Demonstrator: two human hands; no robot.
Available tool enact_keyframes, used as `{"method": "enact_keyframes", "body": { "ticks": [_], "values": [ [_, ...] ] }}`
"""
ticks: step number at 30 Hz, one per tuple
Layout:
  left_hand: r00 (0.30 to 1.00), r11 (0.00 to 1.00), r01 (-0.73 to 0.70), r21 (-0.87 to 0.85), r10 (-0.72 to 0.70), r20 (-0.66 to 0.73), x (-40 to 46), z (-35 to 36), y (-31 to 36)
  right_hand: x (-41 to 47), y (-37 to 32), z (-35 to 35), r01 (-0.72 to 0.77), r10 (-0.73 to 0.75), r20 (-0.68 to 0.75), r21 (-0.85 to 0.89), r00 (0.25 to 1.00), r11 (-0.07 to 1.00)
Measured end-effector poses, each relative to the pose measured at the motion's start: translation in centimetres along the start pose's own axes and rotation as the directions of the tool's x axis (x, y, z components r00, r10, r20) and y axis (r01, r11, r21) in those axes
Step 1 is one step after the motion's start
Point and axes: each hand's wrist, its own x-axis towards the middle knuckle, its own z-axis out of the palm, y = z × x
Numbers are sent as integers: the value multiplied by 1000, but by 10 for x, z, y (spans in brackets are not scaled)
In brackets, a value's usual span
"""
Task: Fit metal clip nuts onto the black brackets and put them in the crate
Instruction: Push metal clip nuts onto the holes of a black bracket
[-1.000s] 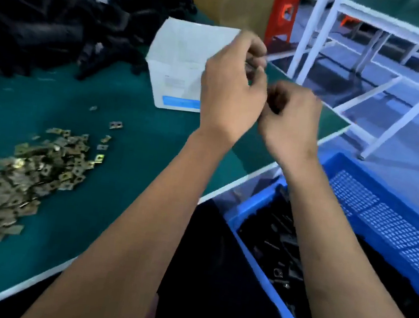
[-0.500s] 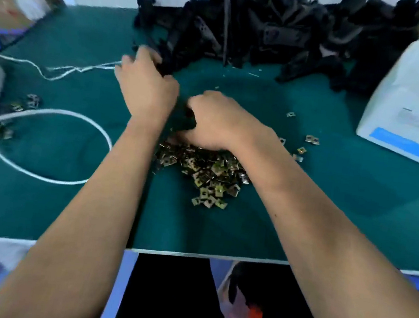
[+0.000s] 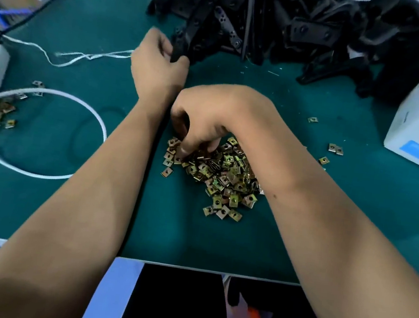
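Gripping a bracket (image 3: 179,49) at the near left edge of the far black pile (image 3: 298,29), left hand (image 3: 156,65) curls tight; right hand (image 3: 203,115) pinches into the nuts (image 3: 217,175) heaped mid-table (image 3: 39,204)

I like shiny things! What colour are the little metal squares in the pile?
Brassy gold, some tinged greenish, seen in the head view: the clip nuts.

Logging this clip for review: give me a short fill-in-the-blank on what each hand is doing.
1. The left hand grips a black ____ at the edge of the pile of brackets.
2. The right hand digs its fingers into the heap of ____.
3. The table is covered in ____.

Missing: bracket; clip nuts; green
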Motion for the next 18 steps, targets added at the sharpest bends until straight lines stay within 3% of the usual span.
{"method": "enact_keyframes", "body": {
  "ticks": [4, 8, 11, 14, 18],
  "values": [
    [959, 952, -284, 111, 282, 34, -6, -6, 11, -2, 7, 2, 39, -37, -32, 61, 999, 997],
    [933, 933, -358, 49, 355, 52, -13, -10, 21, -14, 25, 5, 91, -81, -171, 53, 982, 994],
    [887, 899, -437, -17, 434, 157, -23, -7, 27, -30, 52, 7, 72, -32, -286, 130, 958, 989],
    [824, 884, -466, -21, 443, 352, -35, 2, 37, -47, 83, 12, 74, 33, -399, 248, 917, 966],
    [748, 912, -410, -7, 340, 569, -56, 15, 45, -60, 110, 22, 146, 116, -540, 418, 834, 897]
  ]
}}
